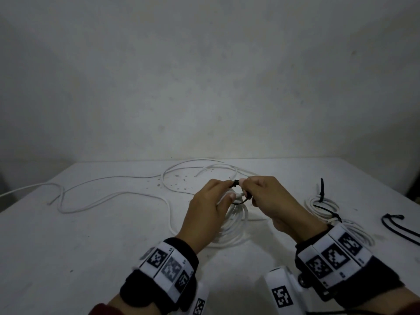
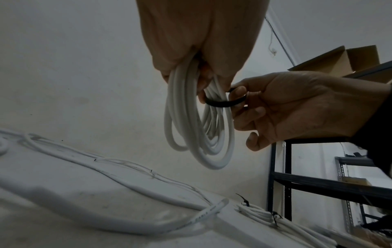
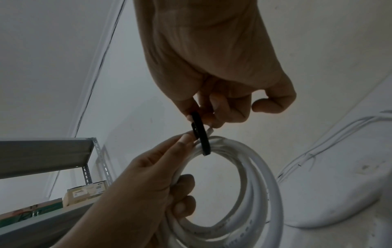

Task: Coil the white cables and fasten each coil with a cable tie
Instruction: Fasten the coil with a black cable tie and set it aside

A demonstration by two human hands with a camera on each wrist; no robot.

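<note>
Coil (image 2: 199,127) looks springy, light (likely to unwind): left hand (image 1: 205,210) grips its top, right hand (image 1: 270,198) pinches the tie (image 2: 220,102).

So the left hand (image 1: 205,206) and right hand (image 1: 270,201) meet above the middle of the tabletop (image 1: 91,235), with the coil (image 1: 234,223) hanging between them and the cable tie (image 1: 238,194) looped round its top. Loose cables (image 1: 109,196) sprawl to the left and behind the hands, reaching the far edge. Over on the right lies a tied coil (image 1: 322,208), partly behind the right wrist, and spare cable ties (image 1: 395,226) sit further right near the edge.
</note>
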